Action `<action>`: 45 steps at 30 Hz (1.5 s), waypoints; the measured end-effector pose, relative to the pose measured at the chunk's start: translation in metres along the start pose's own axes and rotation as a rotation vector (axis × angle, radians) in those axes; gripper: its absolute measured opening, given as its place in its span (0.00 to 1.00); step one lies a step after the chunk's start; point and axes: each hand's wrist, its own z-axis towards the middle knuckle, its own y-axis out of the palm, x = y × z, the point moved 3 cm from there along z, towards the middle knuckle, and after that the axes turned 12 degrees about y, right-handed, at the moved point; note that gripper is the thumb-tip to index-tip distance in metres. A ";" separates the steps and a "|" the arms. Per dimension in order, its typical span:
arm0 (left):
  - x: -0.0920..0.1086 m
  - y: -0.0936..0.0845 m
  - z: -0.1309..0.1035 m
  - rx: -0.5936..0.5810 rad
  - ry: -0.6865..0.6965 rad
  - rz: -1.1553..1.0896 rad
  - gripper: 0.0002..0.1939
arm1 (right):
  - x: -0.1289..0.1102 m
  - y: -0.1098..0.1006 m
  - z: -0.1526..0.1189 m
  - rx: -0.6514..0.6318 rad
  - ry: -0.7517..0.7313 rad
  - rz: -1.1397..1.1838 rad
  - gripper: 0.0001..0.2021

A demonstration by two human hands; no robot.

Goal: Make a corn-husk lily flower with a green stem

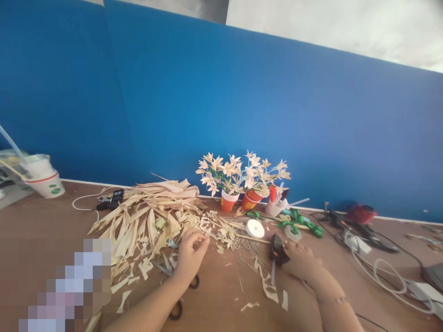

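Note:
My left hand [191, 256] is raised over the middle of the desk, thumb and forefinger pinched together; anything between them is too small to make out. Beneath that wrist lie scissors [176, 310], partly covered by my arm. My right hand [304, 263] is closed at the handle of a black glue gun [278, 250], its fingers blurred. A translucent glue stick [273, 273] pokes out of the gun's near end. Between my hands are dried husk scraps [226, 234], thin stalks and a white roll of tape [255, 228].
A heap of dried husks [148, 207] spreads to the left. Behind are orange paper cups [229, 202] with pale flowers, a cup of tools [274, 208] and green coils [313, 228]. White cables [375, 276] loop at right. A blue partition [221, 101] borders the desk.

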 end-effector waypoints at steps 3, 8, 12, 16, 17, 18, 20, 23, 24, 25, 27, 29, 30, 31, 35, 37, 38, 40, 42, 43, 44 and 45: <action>0.000 0.000 0.000 0.005 0.001 -0.011 0.06 | -0.039 -0.017 -0.022 0.089 -0.169 -0.026 0.08; -0.001 0.000 -0.002 0.017 -0.011 -0.021 0.05 | -0.122 -0.007 -0.062 -0.052 -0.532 0.237 0.09; 0.000 0.000 -0.002 0.017 -0.016 -0.021 0.05 | -0.148 0.017 -0.073 0.045 -0.477 0.134 0.08; 0.002 0.000 -0.001 0.017 -0.022 -0.021 0.06 | -0.149 0.031 -0.075 0.076 -0.499 0.121 0.08; 0.002 0.000 0.000 0.020 -0.021 -0.021 0.06 | -0.148 0.033 -0.074 0.079 -0.513 0.132 0.09; 0.002 0.000 0.000 0.024 -0.020 -0.022 0.06 | -0.147 0.033 -0.074 0.080 -0.527 0.147 0.09; 0.003 -0.001 0.001 0.030 -0.020 -0.023 0.06 | -0.146 0.033 -0.073 0.075 -0.556 0.198 0.11; 0.003 -0.001 0.001 0.028 -0.020 -0.030 0.06 | -0.144 0.028 -0.071 0.066 -0.607 0.374 0.12; 0.003 -0.001 0.001 0.025 -0.021 -0.031 0.06 | -0.144 0.024 -0.072 0.061 -0.627 0.469 0.12; 0.003 -0.001 0.001 0.022 -0.022 -0.032 0.06 | -0.144 0.021 -0.072 0.053 -0.636 0.573 0.12; 0.003 -0.001 0.001 0.020 -0.027 -0.035 0.06 | -0.144 0.015 -0.073 0.018 -0.625 0.779 0.08; 0.003 -0.001 0.001 0.014 -0.034 -0.038 0.06 | -0.145 0.012 -0.076 -0.021 -0.595 0.919 0.05; 0.003 -0.001 0.001 0.008 -0.037 -0.040 0.06 | -0.146 0.011 -0.077 -0.024 -0.593 0.960 0.04; 0.002 -0.001 0.000 0.003 -0.040 -0.043 0.05 | -0.147 0.010 -0.079 -0.011 -0.610 0.986 0.04; 0.001 0.001 -0.001 -0.019 -0.042 -0.058 0.05 | -0.149 0.008 -0.084 0.162 -0.740 1.037 0.04; 0.002 0.001 -0.001 -0.027 -0.040 -0.063 0.05 | -0.149 0.010 -0.084 0.227 -0.775 1.052 0.05; 0.002 0.001 0.000 -0.030 -0.038 -0.064 0.05 | -0.150 0.011 -0.084 0.243 -0.783 1.055 0.05; 0.003 0.001 0.000 -0.031 -0.034 -0.065 0.05 | -0.150 0.013 -0.083 0.253 -0.797 1.056 0.06; 0.004 0.001 0.000 -0.029 -0.030 -0.063 0.05 | -0.151 0.014 -0.083 0.249 -0.807 1.060 0.06; 0.004 0.001 0.001 -0.030 -0.028 -0.063 0.05 | -0.151 0.015 -0.083 0.245 -0.811 1.064 0.06; 0.004 0.001 0.001 -0.031 -0.027 -0.064 0.05 | -0.152 0.016 -0.083 0.242 -0.816 1.068 0.06; 0.005 0.001 0.001 -0.032 -0.026 -0.066 0.05 | -0.152 0.016 -0.082 0.241 -0.821 1.073 0.06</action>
